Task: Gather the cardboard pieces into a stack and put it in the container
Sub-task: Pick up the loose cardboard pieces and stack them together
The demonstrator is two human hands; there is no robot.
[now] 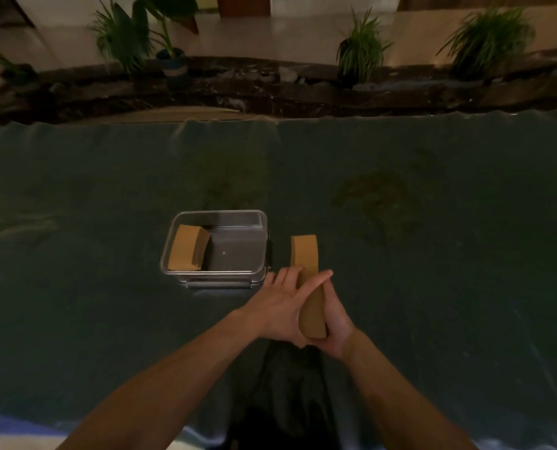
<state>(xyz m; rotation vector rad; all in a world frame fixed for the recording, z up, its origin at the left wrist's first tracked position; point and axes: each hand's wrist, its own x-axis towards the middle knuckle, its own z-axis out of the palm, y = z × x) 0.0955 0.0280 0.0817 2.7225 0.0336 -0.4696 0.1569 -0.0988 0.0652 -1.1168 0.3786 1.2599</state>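
A stack of brown cardboard pieces (305, 254) stands on edge between my two hands, just right of the clear plastic container (260, 241). My left hand (275, 311) presses flat against the stack's left side. On the right side, my right hand (334, 323) wraps its fingers over the top edge. Inside the container, another stack of cardboard pieces (187, 247) leans against the left wall.
A dark green cloth (432, 254) covers the table. Beyond its far edge runs a dark stone ledge (270, 89) with several potted plants (173, 60). A flat cardboard sheet (186, 113) lies at the table's far edge.
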